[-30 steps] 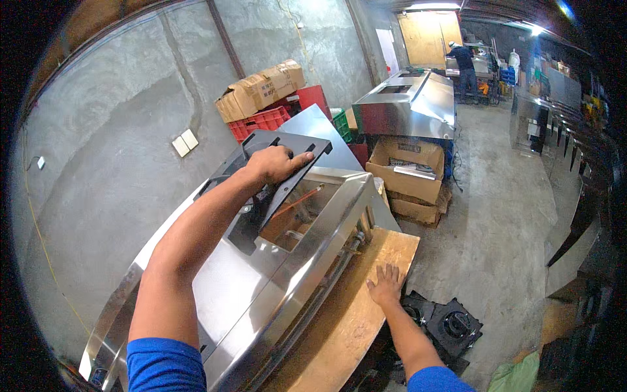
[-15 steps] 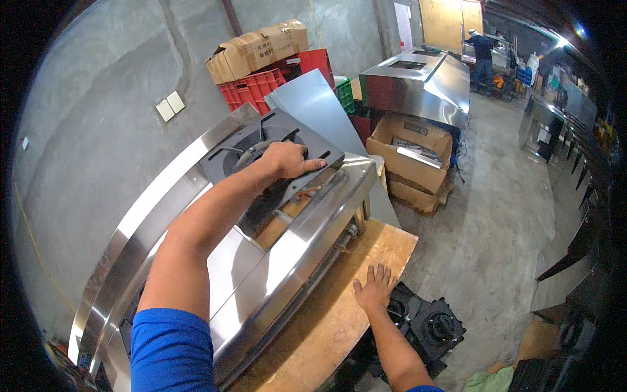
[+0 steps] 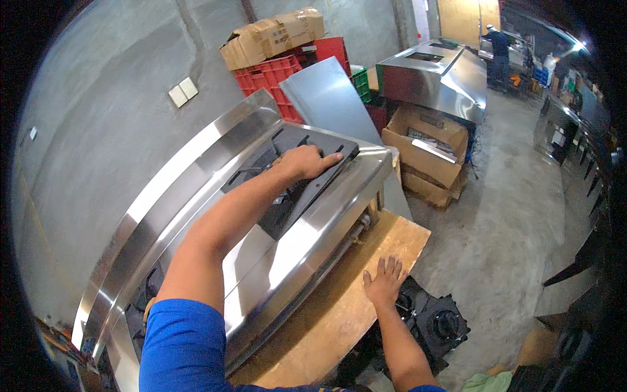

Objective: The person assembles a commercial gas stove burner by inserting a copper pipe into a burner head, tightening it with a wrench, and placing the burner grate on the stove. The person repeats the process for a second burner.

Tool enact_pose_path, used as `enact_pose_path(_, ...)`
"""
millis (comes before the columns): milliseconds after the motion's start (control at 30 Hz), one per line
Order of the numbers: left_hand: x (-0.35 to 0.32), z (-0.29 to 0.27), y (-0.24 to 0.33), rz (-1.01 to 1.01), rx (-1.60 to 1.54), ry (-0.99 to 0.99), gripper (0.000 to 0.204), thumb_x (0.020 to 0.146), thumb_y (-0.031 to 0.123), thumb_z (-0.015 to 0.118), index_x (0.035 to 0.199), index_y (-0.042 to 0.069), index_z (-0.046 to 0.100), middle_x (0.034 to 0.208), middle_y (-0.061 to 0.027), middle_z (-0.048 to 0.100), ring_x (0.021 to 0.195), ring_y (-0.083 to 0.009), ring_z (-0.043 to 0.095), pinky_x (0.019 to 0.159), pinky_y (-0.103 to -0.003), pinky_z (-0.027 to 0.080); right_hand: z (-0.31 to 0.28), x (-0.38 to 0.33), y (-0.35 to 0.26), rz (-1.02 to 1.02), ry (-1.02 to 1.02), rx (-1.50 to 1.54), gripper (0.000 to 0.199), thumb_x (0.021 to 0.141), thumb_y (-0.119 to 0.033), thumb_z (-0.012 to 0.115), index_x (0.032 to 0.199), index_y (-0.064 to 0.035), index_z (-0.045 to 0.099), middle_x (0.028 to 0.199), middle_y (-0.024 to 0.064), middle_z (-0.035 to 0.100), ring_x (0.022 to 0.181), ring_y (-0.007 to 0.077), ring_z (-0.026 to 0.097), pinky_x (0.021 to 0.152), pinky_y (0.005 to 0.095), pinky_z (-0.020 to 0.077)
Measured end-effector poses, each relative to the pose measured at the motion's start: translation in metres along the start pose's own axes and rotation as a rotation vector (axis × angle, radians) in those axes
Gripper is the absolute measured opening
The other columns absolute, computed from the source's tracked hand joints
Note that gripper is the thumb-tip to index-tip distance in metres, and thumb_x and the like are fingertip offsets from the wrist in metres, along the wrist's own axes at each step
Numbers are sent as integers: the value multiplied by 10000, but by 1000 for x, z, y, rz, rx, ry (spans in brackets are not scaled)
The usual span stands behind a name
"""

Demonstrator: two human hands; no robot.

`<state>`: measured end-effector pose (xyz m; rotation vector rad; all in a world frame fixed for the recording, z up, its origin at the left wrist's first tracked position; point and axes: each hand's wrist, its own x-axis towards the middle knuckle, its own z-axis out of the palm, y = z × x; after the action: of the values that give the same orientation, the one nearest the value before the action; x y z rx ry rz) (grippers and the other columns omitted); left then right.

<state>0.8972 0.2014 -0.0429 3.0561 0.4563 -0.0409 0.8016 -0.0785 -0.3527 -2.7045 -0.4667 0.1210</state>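
Observation:
A black square burner plate (image 3: 313, 191) with a grate sits over an opening at the far end of a stainless steel stove counter (image 3: 297, 258). My left hand (image 3: 304, 161) is curled over the plate, its thumb stretched along the right corner; its fingertips are partly hidden. My right hand (image 3: 385, 281) lies flat with fingers spread on a worn wooden board (image 3: 326, 320) along the counter's front, and holds nothing. Below the board, partly behind my right forearm, another black burner assembly (image 3: 445, 323) stands near the floor.
Beyond the counter lean a grey metal sheet (image 3: 330, 98) and red crates (image 3: 268, 75) topped by a cardboard box (image 3: 274, 36). An open carton (image 3: 428, 140) stands below another steel unit (image 3: 431, 78). Steel pieces line the right side. A person (image 3: 498, 55) works far back.
The burner plate, tilted and raised before, now sits lower and flatter, covering the gap at its front, with my left hand still on it. My right hand stays flat on the board.

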Motion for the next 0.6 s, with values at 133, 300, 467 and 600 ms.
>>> enact_pose_path(133, -4, 5, 3, 4, -11, -91, 1000, 866, 842, 345, 1086, -61, 714, 1109, -287, 691, 1070, -450, 659, 938, -498, 505, -3, 1, -2, 12, -14, 6, 757, 947, -544, 482, 1547, -97, 362, 1637, 163, 247, 1521, 385, 148, 1211, 607, 54)
enact_pose_path(300, -6, 2, 8, 32, 117, -162, 949, 900, 813, 319, 1117, -22, 714, 1130, -281, 684, 1098, -442, 645, 945, -508, 496, -6, 0, -3, 16, -32, -7, 749, 949, -539, 481, 1545, -101, 367, 1641, 156, 241, 1523, 381, 144, 1212, 602, 63)
enact_pose_path(467, -17, -30, -21, 138, 42, 104, 836, 945, 729, 357, 1248, 3, 642, 1209, -265, 656, 1164, -424, 611, 978, -507, 473, 2, 1, 0, 13, -5, -6, 744, 949, -549, 475, 1543, -112, 376, 1640, 148, 248, 1522, 372, 154, 1213, 602, 53)
enact_pose_path(600, -31, -55, -70, 165, -118, 420, 706, 987, 626, 385, 1270, 26, 627, 1249, -263, 638, 1184, -422, 594, 1006, -514, 452, 11, 2, 2, -2, 74, -15, 745, 938, -564, 487, 1528, -115, 412, 1624, 151, 294, 1515, 376, 183, 1210, 614, 46)
